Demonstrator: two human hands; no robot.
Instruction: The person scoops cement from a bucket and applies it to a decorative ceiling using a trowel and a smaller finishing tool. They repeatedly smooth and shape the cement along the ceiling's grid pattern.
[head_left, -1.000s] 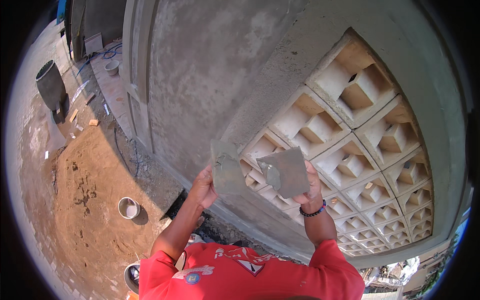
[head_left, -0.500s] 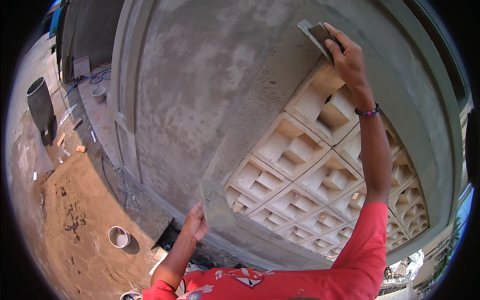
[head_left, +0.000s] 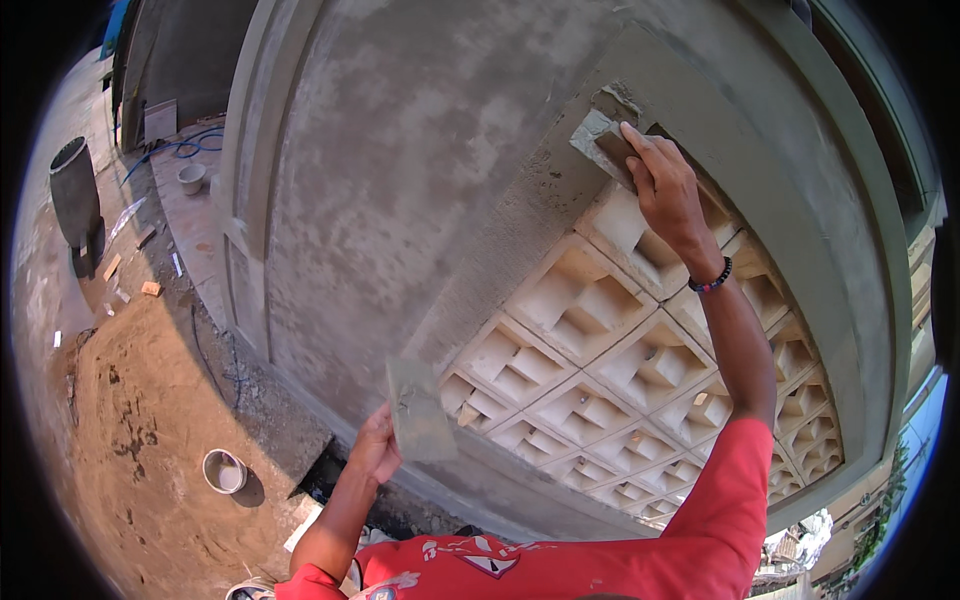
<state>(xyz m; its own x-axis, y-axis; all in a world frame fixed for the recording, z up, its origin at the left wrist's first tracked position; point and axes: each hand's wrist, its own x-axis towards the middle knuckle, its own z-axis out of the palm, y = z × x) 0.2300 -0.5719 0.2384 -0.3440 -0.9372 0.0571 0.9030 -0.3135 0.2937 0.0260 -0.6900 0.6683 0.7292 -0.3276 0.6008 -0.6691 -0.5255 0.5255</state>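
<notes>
A flat trowel (head_left: pixel 603 147) is held at the upper corner of the pale lattice panel (head_left: pixel 640 300), across the plastered band that borders it; whether its whole face is pressed to the surface cannot be told. A ridge of wet mortar (head_left: pixel 622 98) is seen just above the trowel, farther from the panel. The trowel is clamped in the grip of the right hand (head_left: pixel 665 190), by which the panel's upper blocks are partly covered; a dark beaded bracelet (head_left: pixel 711 277) is worn on that wrist, in front of the panel. Near the panel's lower left corner, a thin grey plate (head_left: pixel 422 412) smeared with mortar is held, its left edge clamped in the grip of the left hand (head_left: pixel 375 447). The panel is bordered on its upper left by a rough grey band (head_left: pixel 505 245), beyond which a mottled grey wall (head_left: pixel 420 150) is seen. Below the panel, a red shirt (head_left: pixel 600 565) is shown. Well apart to the panel's left, a white bucket (head_left: pixel 224 471) is set on brown sand (head_left: pixel 130 400), and farther up a tall dark container (head_left: pixel 75 190) is stood upright, with a small pale bucket (head_left: pixel 191 180) and a blue hose (head_left: pixel 190 146) placed between it and the panel.
</notes>
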